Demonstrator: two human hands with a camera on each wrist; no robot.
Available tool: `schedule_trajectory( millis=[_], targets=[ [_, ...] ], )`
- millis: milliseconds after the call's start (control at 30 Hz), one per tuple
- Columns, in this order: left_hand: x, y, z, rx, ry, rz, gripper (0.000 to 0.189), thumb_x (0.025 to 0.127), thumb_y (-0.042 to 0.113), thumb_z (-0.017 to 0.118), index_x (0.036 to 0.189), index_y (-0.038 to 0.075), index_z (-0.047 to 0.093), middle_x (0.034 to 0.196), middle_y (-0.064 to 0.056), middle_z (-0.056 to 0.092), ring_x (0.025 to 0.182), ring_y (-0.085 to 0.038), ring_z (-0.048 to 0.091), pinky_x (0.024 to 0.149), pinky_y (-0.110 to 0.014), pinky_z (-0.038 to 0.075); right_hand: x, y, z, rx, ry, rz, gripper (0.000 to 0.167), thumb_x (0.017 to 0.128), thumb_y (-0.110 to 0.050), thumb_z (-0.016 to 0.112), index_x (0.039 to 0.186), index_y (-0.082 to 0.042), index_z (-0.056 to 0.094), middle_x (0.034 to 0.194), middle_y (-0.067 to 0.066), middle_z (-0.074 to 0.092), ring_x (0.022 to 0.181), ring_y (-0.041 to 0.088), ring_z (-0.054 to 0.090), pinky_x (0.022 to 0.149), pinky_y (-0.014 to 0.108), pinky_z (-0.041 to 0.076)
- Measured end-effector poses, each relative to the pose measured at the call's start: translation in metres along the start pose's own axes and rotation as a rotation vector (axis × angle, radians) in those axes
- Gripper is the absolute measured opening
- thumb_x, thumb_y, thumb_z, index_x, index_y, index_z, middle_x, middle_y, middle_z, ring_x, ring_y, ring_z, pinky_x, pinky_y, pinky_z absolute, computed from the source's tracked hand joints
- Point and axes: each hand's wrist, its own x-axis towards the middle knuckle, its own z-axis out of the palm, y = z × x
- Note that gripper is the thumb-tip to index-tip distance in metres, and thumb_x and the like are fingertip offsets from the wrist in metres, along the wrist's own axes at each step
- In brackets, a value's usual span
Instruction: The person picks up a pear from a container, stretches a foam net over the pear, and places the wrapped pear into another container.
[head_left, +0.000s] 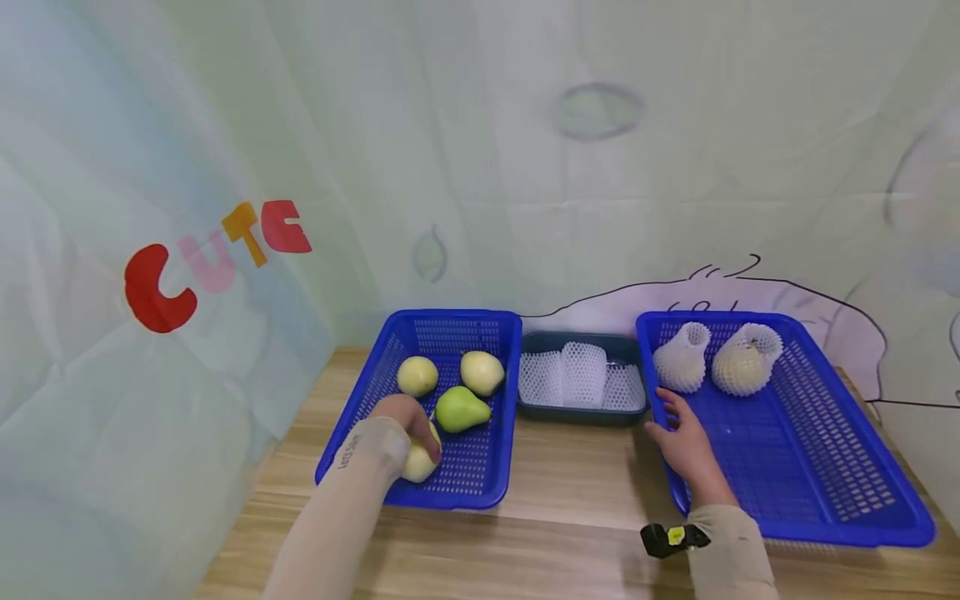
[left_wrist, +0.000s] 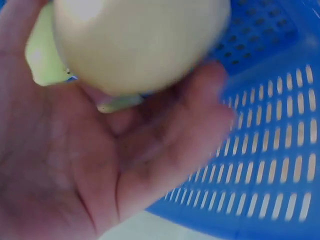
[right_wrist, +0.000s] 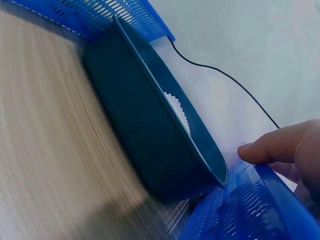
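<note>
In the head view my left hand (head_left: 405, 418) reaches into the left blue basket (head_left: 501, 467) with fingers curled round a pale yellow round pear (head_left: 421, 463). The left wrist view shows that pear (left_wrist: 140, 45) close up against the fingers, part of it cut off by the frame. Beside it lie a green pear (head_left: 461, 410) and two pale yellow fruits (head_left: 417, 377). My right hand (head_left: 686, 450) grips the near-left rim of the right blue basket (head_left: 795, 533); the right wrist view has its thumb (right_wrist: 257, 150) over the rim, the other fingers partly hidden.
Between the baskets stands a dark green tray (head_left: 581, 414) holding white foam net sleeves (head_left: 583, 375). Two net-wrapped fruits (head_left: 681, 360) sit at the back of the right basket. A printed curtain (head_left: 480, 167) hangs behind the wooden table (head_left: 570, 475).
</note>
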Motion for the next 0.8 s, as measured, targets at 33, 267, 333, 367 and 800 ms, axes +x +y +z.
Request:
schedule_trajectory(
  millis=[33,267,333,367,800],
  targets=[
    [0.001,-0.002,-0.001,0.015,0.004,0.008,0.058,0.047,0.026,0.090,0.090,-0.003,0.064,0.092,-0.014,0.057,0.085,-0.028,0.055,0.079,-0.040,0.048,0.000,0.000,0.001,0.000,-0.002,-0.001,0.057,0.086,0.001,0.054,0.138,0.002,0.030,0.134,0.036,0.032,0.119,0.050,0.035,0.093,0.056,0.035],
    [0.003,-0.008,-0.025,0.031,-0.045,0.172,0.091,0.061,0.037,0.082,0.137,0.005,0.042,0.126,-0.022,0.048,0.102,-0.034,0.052,0.086,-0.044,0.045,-0.001,-0.002,0.001,-0.002,-0.013,0.004,0.057,0.087,0.000,0.054,0.138,0.002,0.029,0.134,0.035,0.031,0.120,0.050,0.033,0.093,0.057,0.035],
    [0.002,-0.006,-0.029,-0.019,-0.078,0.282,0.098,0.067,0.037,0.078,0.145,0.007,0.026,0.132,-0.024,0.041,0.100,-0.035,0.053,0.081,-0.045,0.048,-0.001,-0.003,0.000,-0.004,-0.016,0.011,0.058,0.087,0.000,0.053,0.139,0.002,0.028,0.134,0.035,0.031,0.121,0.050,0.032,0.094,0.057,0.034],
    [0.002,-0.005,-0.030,-0.054,-0.080,0.339,0.097,0.069,0.036,0.077,0.144,0.005,0.024,0.131,-0.024,0.040,0.097,-0.034,0.054,0.077,-0.044,0.049,-0.001,-0.003,0.000,-0.006,-0.018,0.016,0.058,0.087,0.000,0.053,0.139,0.002,0.027,0.135,0.035,0.030,0.121,0.050,0.032,0.095,0.057,0.034],
    [-0.024,0.037,-0.008,-0.284,0.250,0.610,0.086,0.069,0.032,0.077,0.139,0.010,0.032,0.125,-0.022,0.039,0.106,-0.033,0.044,0.085,-0.049,0.042,-0.001,-0.002,-0.001,-0.024,-0.024,0.028,0.058,0.088,-0.001,0.053,0.140,0.001,0.026,0.136,0.035,0.029,0.123,0.050,0.031,0.096,0.057,0.033]
  ],
)
